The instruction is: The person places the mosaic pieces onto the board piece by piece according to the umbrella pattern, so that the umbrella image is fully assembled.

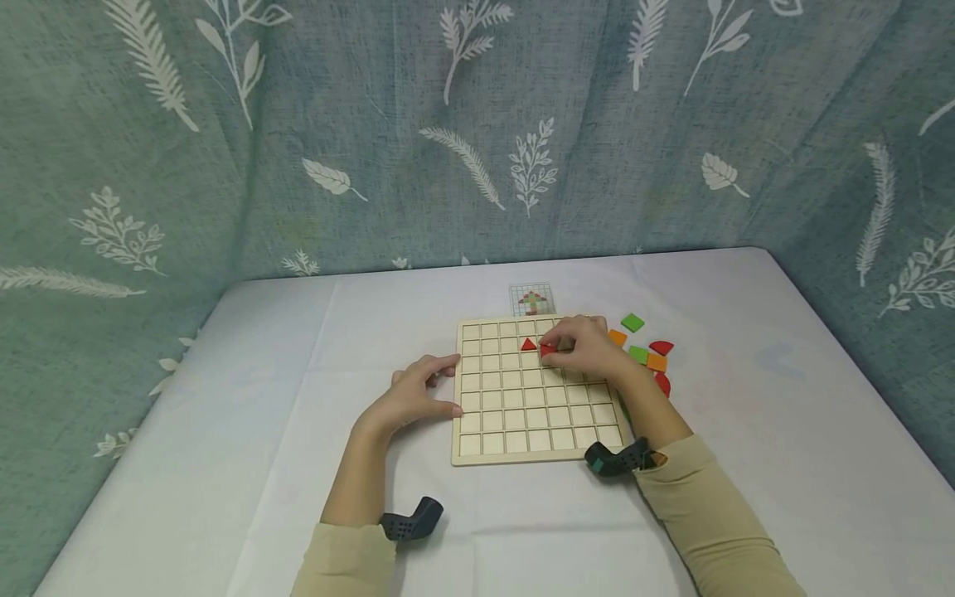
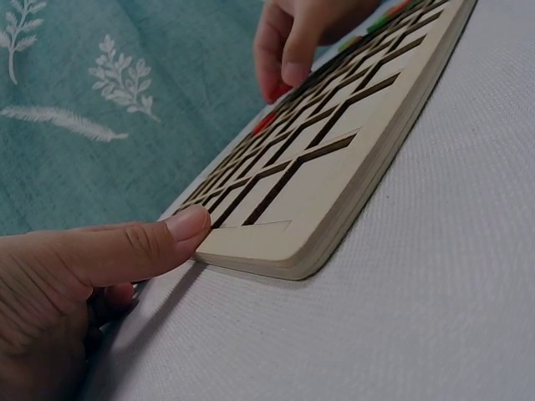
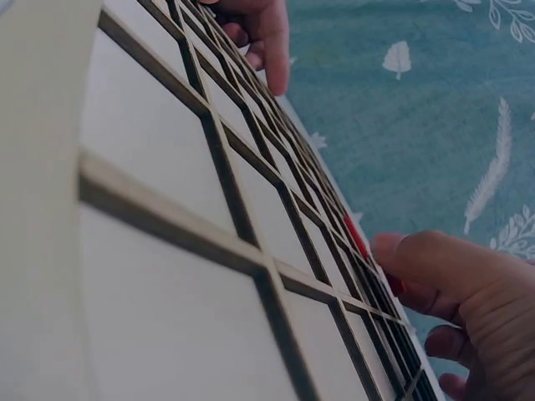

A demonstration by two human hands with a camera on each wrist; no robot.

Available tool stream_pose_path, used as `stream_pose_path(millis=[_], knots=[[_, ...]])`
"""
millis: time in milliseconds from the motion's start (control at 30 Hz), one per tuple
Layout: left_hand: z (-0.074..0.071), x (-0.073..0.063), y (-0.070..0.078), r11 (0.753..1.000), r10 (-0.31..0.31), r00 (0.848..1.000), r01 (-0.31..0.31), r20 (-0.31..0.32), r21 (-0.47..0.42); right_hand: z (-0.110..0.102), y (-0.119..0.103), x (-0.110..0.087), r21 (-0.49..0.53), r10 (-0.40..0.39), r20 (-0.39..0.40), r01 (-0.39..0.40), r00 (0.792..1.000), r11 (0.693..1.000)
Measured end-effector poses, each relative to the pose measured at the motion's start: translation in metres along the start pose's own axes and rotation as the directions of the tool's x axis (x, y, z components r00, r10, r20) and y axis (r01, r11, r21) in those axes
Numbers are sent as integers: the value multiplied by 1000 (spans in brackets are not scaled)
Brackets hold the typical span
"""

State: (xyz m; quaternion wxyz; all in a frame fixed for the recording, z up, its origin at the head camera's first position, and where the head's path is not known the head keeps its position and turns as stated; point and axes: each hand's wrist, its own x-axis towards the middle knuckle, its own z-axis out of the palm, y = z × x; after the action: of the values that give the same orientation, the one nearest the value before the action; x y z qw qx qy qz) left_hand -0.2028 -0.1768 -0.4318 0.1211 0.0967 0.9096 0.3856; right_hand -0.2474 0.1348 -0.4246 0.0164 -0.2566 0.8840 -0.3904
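A pale wooden grid board (image 1: pixel 467 458) lies on the white-covered table, its square cells divided by raised strips. My left hand (image 1: pixel 406 396) rests at the board's left edge, its thumb (image 2: pixel 180 230) on the rim and its index fingertip farther up the same side. Over the upper part of the grid, my right hand (image 1: pixel 585 347) pinches a small red piece (image 1: pixel 548 350) between thumb and index finger. Just left of that piece, a red triangle (image 1: pixel 528 344) sits in a cell. In the right wrist view the fingers partly hide the pinched piece.
Behind the board lies a small gridded picture card (image 1: pixel 532 298) with a coloured pattern. Loose pieces are scattered right of the board, among them a green square (image 1: pixel 632 322), an orange square (image 1: pixel 656 362) and a red rounded piece (image 1: pixel 661 347). A leaf-patterned curtain (image 1: pixel 358 224) hangs behind the table.
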Motion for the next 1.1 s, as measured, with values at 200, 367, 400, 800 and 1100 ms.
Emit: stream_pose_path(millis=[200, 367, 400, 800, 1100], knots=[[0, 0, 0, 1000, 5, 1000, -5, 0, -6, 3, 4, 1, -45, -29, 12, 29, 1000, 999], [0, 0, 0, 1000, 19, 1000, -19, 0, 1, 3, 5, 0, -68, -43, 32, 45, 999, 997], [0, 0, 0, 1000, 22, 1000, -22, 0, 2, 3, 6, 0, -71, -45, 35, 47, 998, 996], [1, 0, 1, 1000, 4, 1000, -4, 6, -12, 1, 2, -2, -69, -58, 37, 60, 998, 996], [0, 0, 2, 1000, 13, 1000, -13, 2, 0, 0, 4, -2, -42, -43, 32, 44, 999, 998]])
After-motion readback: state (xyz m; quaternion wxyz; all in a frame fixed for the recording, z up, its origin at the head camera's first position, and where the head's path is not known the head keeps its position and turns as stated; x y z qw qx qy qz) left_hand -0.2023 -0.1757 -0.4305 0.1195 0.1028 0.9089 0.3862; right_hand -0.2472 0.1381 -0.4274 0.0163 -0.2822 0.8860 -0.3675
